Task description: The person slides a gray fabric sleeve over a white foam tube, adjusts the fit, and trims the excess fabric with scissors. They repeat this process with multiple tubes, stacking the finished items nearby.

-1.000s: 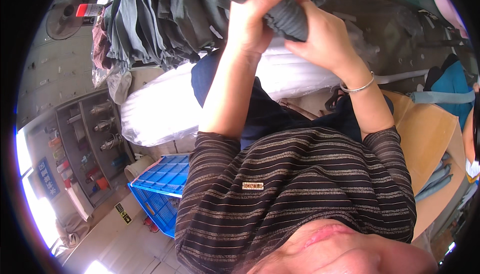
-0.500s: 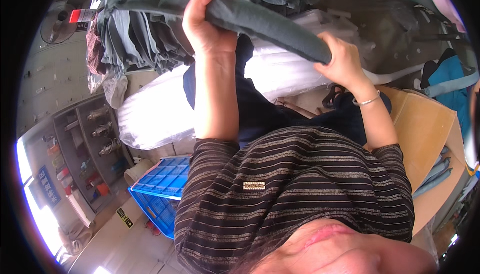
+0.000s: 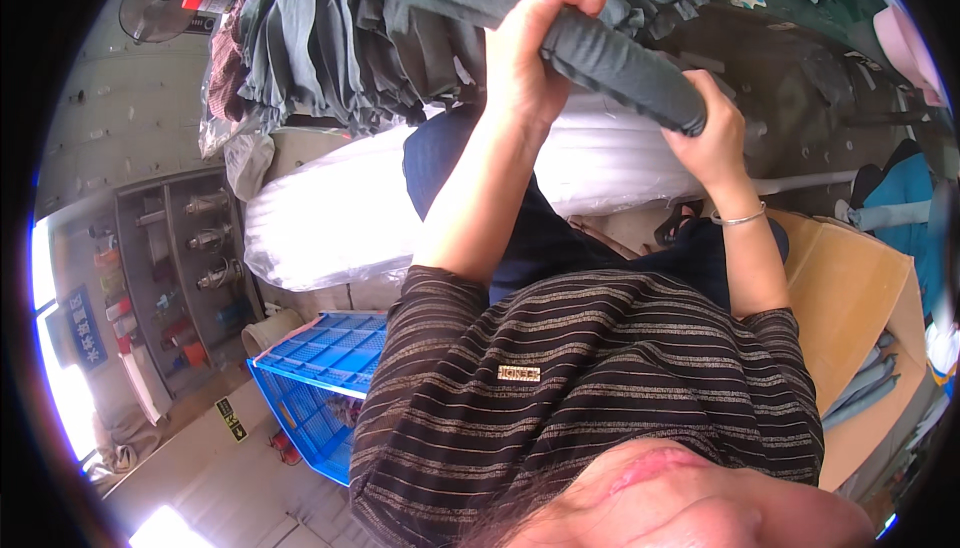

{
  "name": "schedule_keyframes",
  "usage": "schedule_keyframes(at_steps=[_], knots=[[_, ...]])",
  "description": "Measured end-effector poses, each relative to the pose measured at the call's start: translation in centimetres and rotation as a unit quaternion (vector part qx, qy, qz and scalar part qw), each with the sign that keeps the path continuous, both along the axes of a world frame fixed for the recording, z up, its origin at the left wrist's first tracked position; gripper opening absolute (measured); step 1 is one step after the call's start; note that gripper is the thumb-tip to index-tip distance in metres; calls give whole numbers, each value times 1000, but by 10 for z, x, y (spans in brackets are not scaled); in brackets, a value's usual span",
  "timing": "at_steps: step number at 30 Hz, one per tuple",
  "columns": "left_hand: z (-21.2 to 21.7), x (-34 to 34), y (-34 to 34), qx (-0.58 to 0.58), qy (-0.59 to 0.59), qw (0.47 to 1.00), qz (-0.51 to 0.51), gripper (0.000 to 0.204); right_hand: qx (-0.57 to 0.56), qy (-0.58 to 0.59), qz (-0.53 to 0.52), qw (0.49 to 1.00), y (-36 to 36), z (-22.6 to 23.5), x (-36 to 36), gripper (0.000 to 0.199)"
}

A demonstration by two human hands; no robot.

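Observation:
A long dark grey piece of fabric [image 3: 610,53], folded into a tight roll, slants from upper left to lower right in front of me. My left hand [image 3: 522,63] is closed around its upper part, fingers curled over the top. My right hand [image 3: 712,136], with a thin bracelet on the wrist, grips the lower end of the roll. Both arms reach out over my lap and my striped dark shirt [image 3: 590,388].
Piles of grey-green garments [image 3: 330,38] lie beyond my hands. A large white plastic-wrapped bundle [image 3: 330,213] rests below them. A blue plastic crate [image 3: 320,378] stands at lower left, a cardboard box [image 3: 850,298] at right, and a shelf with bottles [image 3: 170,278] at far left.
My hands, bunched together on the fabric a second ago, spread apart along it and now hold it as a tighter roll slanting down to the right.

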State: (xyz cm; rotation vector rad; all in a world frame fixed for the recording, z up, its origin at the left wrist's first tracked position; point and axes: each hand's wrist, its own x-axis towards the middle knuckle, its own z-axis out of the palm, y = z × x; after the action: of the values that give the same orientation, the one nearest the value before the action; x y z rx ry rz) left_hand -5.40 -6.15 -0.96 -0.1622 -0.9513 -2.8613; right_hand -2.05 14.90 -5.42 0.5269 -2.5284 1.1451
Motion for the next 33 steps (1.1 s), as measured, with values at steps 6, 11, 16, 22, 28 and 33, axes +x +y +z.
schedule_keyframes(at_steps=[6, 11, 16, 22, 28, 33], knots=[[4, 5, 10, -104, 13, 994, -6, 29, 51, 27, 13, 998, -26, 23, 0, 54], [36, 5, -2, -181, 134, 974, 25, 33, 7, 36, 48, 998, -43, 25, -8, 54], [18, -2, -9, -127, 91, 988, 22, 33, -2, -6, 59, 998, -48, 14, 3, 45], [16, 9, 14, -110, 63, 992, -17, 31, -52, 68, 59, 995, -57, 21, 4, 44], [7, 6, 13, -179, 110, 977, -45, 19, -41, 89, 47, 994, -56, 27, -9, 47], [12, 6, 13, -125, 98, 987, -18, 14, -12, 75, 48, 996, -65, 40, -4, 54]])
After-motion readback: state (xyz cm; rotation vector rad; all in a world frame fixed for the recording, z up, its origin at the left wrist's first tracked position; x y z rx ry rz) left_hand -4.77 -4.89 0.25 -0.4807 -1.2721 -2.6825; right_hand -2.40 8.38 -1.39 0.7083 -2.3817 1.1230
